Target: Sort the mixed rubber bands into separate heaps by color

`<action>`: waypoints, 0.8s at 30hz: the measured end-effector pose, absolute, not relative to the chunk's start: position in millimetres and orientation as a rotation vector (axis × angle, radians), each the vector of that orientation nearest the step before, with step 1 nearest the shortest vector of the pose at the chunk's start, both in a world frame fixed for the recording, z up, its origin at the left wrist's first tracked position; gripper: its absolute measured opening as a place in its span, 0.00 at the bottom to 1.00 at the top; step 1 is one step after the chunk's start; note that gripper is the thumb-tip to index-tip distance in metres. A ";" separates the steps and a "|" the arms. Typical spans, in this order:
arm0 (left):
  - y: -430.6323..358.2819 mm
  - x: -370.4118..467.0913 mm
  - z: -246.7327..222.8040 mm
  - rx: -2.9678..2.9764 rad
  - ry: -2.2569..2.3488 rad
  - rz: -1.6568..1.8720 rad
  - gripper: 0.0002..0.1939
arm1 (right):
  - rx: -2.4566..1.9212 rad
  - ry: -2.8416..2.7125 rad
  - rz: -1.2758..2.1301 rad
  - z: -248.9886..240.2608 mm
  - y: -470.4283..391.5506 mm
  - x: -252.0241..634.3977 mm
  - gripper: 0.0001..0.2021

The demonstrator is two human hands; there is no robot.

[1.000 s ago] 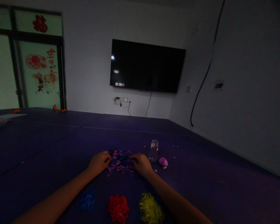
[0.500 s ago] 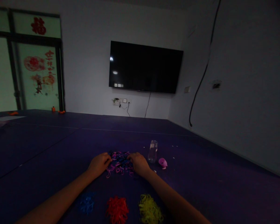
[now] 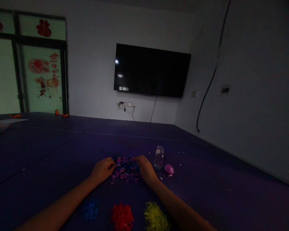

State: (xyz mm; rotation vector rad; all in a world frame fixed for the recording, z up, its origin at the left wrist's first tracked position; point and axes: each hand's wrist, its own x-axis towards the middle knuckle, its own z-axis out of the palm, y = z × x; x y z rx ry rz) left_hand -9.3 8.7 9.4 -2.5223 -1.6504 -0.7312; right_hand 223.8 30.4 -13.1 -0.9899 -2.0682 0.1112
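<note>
A mixed pile of small rubber bands [image 3: 126,169], pink, purple and dark blue, lies between my two hands on the purple surface. At its left edge is my left hand [image 3: 104,170], thumb and fingers curled together; whatever sits between the fingertips is too small to make out. My right hand [image 3: 145,169] rests along the pile's right edge with its fingers stretched out over the bands. Closer to me lie three sorted heaps: blue bands [image 3: 90,210], red bands [image 3: 122,217] and yellow-green bands [image 3: 156,217].
Right of my right hand stands a clear bottle [image 3: 158,158], beside a small pink cup-like object [image 3: 169,170]. White scraps are scattered near them. A television [image 3: 151,70] hangs on the far wall, and a black cable [image 3: 204,94] runs down the right wall.
My right hand has shifted slightly right and its fingers have straightened. The left hand stays at the pile's left edge. The whole view has moved a little.
</note>
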 end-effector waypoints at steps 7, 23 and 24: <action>11.5 -12.3 8.2 -2.520 -1.697 -0.687 0.12 | -1.022 -2.040 0.165 -14.8 34.1 225.3 0.19; 13.2 -14.3 6.9 -2.534 -1.695 -0.689 0.11 | -1.297 -2.033 0.174 -10.1 24.0 227.6 0.14; 13.0 -14.3 7.0 -2.535 -1.693 -0.686 0.11 | -1.317 -2.038 0.155 -9.9 23.0 227.9 0.14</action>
